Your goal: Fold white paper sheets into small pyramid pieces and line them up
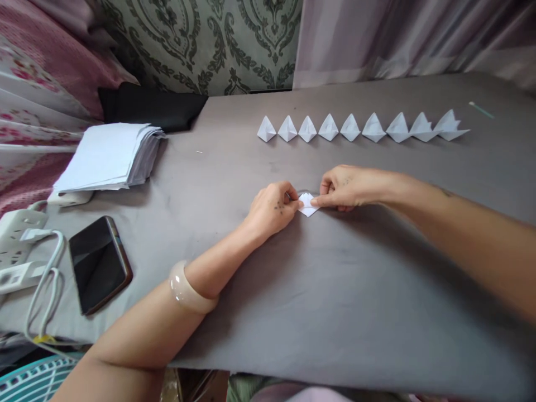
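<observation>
A small folded white paper [309, 207] with a pointed lower end sits at the middle of the grey-covered table [335, 301]. My left hand [274, 207] pinches its left corner, the fingers closed. On the opposite side, my right hand [349, 187] grips the right corner between thumb and curled fingers. Farther back stands a row of several folded white paper boats [329, 128], each with a pointed peak. The rightmost paper boat [451, 126] looks spread wider than those at the left. My fingers hide parts of the paper's side corners.
At the left lie a stack of white paper [106, 153], a black folded cloth [151, 109] and a phone [99, 265]. A power strip [14, 237] with white cables is at the left edge. A cotton swab [481, 110] rests at the back right. Curtains hang behind the table.
</observation>
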A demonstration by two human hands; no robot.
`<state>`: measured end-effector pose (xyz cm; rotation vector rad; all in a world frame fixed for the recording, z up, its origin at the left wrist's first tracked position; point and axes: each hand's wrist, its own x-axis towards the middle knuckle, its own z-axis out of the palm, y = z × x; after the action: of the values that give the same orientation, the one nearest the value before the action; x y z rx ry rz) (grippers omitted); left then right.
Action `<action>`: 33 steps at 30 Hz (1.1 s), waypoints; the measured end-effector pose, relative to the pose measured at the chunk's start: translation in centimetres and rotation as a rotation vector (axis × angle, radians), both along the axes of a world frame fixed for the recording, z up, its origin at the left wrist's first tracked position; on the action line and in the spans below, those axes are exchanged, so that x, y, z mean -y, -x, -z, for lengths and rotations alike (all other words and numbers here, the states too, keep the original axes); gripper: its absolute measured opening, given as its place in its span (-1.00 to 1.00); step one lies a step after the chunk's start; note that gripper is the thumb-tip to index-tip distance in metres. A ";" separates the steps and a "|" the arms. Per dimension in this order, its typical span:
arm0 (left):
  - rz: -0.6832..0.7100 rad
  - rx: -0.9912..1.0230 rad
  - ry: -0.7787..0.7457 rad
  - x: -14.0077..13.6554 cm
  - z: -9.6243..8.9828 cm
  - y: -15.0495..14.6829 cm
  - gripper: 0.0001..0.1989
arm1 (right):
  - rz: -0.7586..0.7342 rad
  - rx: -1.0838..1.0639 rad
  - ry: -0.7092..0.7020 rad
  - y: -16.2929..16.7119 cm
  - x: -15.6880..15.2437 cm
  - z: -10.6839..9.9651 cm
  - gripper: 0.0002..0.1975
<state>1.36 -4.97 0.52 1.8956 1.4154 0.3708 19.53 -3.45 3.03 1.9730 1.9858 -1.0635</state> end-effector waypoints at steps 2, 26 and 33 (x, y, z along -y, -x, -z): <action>-0.015 0.029 0.007 0.1 0.0 0.0 -0.91 | -0.079 0.108 -0.008 0.1 -0.4 -0.4 -0.60; 0.114 0.308 -0.153 0.3 2.3 1.1 -0.71 | 0.097 -0.423 -0.405 0.8 4.5 2.2 -0.53; 0.148 0.398 -0.117 0.5 2.1 1.2 -0.70 | 0.070 -0.461 -0.424 0.5 5.0 1.7 -0.75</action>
<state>0.15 -5.45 -1.55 1.8751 1.0027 0.7261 19.00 -8.41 1.29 2.1569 2.5797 -1.2969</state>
